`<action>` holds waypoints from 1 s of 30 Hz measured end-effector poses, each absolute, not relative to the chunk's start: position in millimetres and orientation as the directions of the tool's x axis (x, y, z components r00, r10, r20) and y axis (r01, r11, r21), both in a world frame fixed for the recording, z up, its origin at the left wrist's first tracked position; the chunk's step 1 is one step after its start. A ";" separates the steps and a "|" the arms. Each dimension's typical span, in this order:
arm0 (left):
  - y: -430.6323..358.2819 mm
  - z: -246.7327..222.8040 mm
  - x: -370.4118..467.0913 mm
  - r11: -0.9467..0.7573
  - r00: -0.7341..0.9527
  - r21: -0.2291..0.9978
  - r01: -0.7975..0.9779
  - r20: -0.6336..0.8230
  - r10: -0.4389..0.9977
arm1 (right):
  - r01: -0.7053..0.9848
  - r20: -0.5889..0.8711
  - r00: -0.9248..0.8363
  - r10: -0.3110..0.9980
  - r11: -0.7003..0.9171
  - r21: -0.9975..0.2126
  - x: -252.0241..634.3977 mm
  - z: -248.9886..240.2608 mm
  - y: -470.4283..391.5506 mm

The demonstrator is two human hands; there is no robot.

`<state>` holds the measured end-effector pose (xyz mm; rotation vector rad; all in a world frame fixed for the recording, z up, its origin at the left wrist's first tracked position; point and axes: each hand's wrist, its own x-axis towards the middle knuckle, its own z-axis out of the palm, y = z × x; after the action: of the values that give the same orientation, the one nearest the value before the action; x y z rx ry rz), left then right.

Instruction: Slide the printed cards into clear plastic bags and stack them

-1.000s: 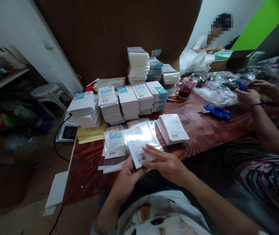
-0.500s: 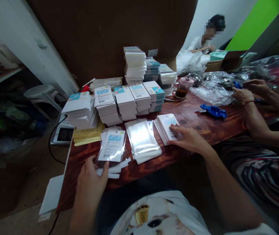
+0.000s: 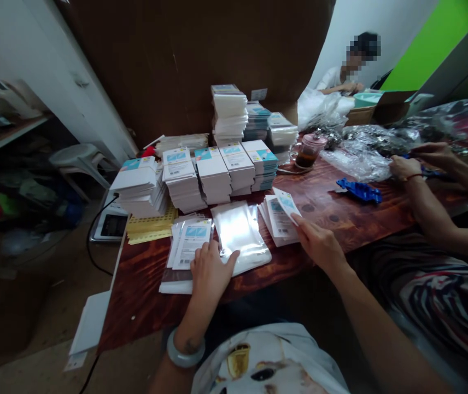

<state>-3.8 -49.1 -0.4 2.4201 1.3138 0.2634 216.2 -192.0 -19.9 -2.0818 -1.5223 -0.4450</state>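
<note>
My right hand [image 3: 318,241] pinches one printed white card [image 3: 286,202], raised and tilted above a small fanned pile of the same cards [image 3: 275,219]. Thumb and fingers apart, my left hand [image 3: 212,271] lies at the lower left corner of a stack of clear plastic bags [image 3: 238,224]. Whether it grips a bag I cannot make out; nothing shows lifted in it. Left of that stack, partly under my left fingers, lie several cards in clear bags [image 3: 191,243] with blue pictures on them.
Tall card stacks [image 3: 213,180] line the back of the table, with yellow sticker sheets [image 3: 152,227] at the left. A lidded cup [image 3: 310,152] of dark liquid stands behind. A blue plastic part [image 3: 359,190] lies right, near a co-worker's hands [image 3: 406,167]. Another person sits farther back.
My left hand has moved right, from the bagged cards to the clear bag stack. My right hand has lifted a card off the pile. The bagged cards lie more neatly together.
</note>
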 end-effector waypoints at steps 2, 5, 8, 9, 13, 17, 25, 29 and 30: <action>-43.5 -2.8 -9.0 -0.480 0.541 0.505 0.717 0.031 0.840 | 0.971 0.474 0.223 0.852 -0.150 -0.187 218.1 -21.1 -198.2; -39.7 -4.7 -16.6 -0.409 0.494 0.670 0.620 0.072 0.867 | 0.977 0.363 0.138 0.922 -0.066 -0.205 223.2 -14.4 -208.5; -41.0 -5.8 -20.0 -0.189 0.444 0.865 0.464 -0.043 0.895 | 0.972 0.260 0.098 0.961 -0.036 -0.234 231.6 -1.0 -215.1; -42.2 -5.9 -20.1 -0.080 0.439 0.923 0.377 -0.102 0.893 | 0.971 0.238 0.095 0.967 -0.037 -0.235 234.8 3.5 -215.3; -48.6 -2.8 -17.7 0.374 0.441 0.926 0.054 -0.358 0.823 | 0.972 0.225 0.077 0.971 -0.023 -0.232 247.1 13.7 -206.9; -57.2 0.3 -17.1 0.556 0.480 0.827 -0.080 -0.457 0.749 | 0.947 0.217 0.027 0.976 0.045 -0.318 256.9 14.0 -197.1; -79.6 -7.7 -7.9 0.514 0.375 0.800 -0.309 -0.394 0.839 | 0.901 0.077 0.081 0.994 -0.039 -0.433 268.3 27.0 -194.9; -85.3 -7.8 -3.4 0.554 0.396 0.766 -0.327 -0.421 0.816 | 0.947 0.130 0.051 0.990 -0.007 -0.322 263.4 27.5 -195.3; -85.9 -7.9 -3.1 0.568 0.410 0.756 -0.324 -0.429 0.805 | 0.965 0.169 0.059 0.984 -0.013 -0.261 259.1 25.8 -197.0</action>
<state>-3.1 -85.9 -7.9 0.6355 0.8784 0.7742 259.1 -197.0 25.8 -2.0377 -1.9637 0.0860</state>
